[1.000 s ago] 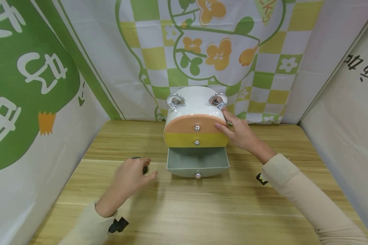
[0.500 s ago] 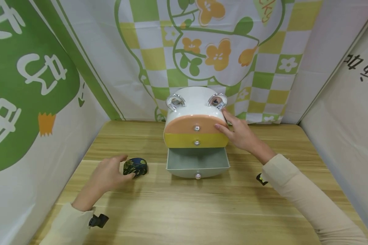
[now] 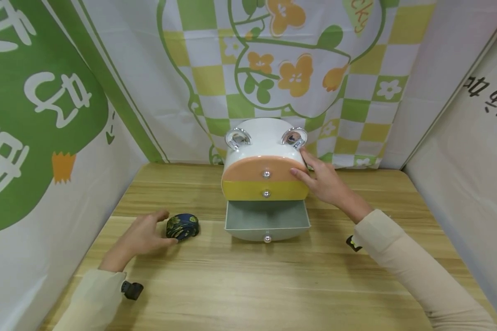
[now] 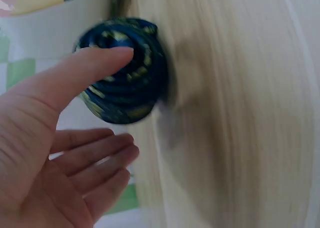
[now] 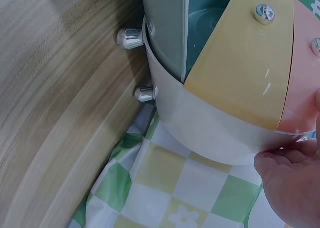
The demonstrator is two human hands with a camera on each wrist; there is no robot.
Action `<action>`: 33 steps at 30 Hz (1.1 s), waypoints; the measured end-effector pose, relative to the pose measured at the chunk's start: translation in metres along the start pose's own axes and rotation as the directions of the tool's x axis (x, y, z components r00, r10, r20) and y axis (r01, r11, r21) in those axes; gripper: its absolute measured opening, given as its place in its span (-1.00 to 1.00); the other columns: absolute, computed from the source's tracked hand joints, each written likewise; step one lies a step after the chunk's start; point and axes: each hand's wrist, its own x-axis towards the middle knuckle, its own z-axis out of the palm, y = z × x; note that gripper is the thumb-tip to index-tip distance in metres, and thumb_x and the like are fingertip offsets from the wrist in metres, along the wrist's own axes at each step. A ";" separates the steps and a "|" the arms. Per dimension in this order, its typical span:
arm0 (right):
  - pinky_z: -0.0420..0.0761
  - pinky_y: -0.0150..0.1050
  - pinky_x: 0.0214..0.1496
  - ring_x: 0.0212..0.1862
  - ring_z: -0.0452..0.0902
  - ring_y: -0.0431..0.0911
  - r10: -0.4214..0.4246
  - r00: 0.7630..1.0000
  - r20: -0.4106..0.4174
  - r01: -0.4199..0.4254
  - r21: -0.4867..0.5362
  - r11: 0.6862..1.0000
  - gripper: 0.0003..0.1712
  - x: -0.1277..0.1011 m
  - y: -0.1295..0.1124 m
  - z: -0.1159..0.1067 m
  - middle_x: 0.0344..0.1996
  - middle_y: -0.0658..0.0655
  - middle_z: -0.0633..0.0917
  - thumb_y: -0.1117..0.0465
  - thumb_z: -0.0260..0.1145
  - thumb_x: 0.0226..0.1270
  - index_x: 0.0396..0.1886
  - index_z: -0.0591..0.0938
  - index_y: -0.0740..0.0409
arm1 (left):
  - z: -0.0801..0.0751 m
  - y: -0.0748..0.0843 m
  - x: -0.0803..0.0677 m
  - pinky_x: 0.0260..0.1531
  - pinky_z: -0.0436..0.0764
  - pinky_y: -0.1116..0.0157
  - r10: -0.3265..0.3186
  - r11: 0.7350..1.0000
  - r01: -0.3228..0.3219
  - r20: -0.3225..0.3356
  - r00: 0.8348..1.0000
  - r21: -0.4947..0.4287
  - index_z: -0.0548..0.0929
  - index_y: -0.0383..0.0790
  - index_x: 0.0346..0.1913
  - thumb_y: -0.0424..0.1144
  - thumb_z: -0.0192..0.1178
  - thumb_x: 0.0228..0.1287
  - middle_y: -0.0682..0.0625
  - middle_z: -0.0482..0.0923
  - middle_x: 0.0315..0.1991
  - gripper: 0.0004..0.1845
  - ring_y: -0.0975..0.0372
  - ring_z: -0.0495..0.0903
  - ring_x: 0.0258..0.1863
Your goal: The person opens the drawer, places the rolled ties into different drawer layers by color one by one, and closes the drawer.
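Note:
A rolled-up necktie (image 3: pixel 182 226), dark blue with a yellow floral pattern, sits on the table left of a small drawer cabinet. Its spiral side shows in the left wrist view, where the thumb overlaps the roll (image 4: pixel 125 88). My left hand (image 3: pixel 142 234) is just left of the roll, fingers and thumb spread apart. With its thumb on the orange front and its fingers round the side, my right hand (image 3: pixel 325 181) holds the cabinet (image 3: pixel 265 133). That cabinet is white and rounded, with silver ring-shaped ears. Its grey bottom drawer (image 3: pixel 267 233) stands pulled out, and nothing shows inside.
The yellow middle drawer (image 3: pixel 244 189) and orange top drawer (image 3: pixel 244 169) are closed, each with a silver knob. Wood-grain tabletop (image 3: pixel 248 285) extends in front of the cabinet. Behind it hangs a checked, flower-printed cloth (image 3: pixel 209 78), with printed cloth walls at both sides.
My left hand has drawn back to the left from over the rolled necktie, which now shows fully in the same spot. The right hand and cabinet have stayed put.

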 end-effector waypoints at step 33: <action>0.19 0.19 0.66 0.69 0.03 0.21 0.010 1.000 0.004 -0.010 -0.009 1.000 -0.01 -0.001 -0.002 0.000 0.70 0.20 0.05 -0.23 0.15 0.62 0.73 -0.03 0.14 | 0.007 -0.021 0.008 0.17 0.66 -0.16 0.002 0.982 0.005 0.039 0.999 -0.190 0.57 -0.49 0.34 0.07 0.60 0.12 -0.45 0.61 0.28 -0.12 -0.30 0.66 0.22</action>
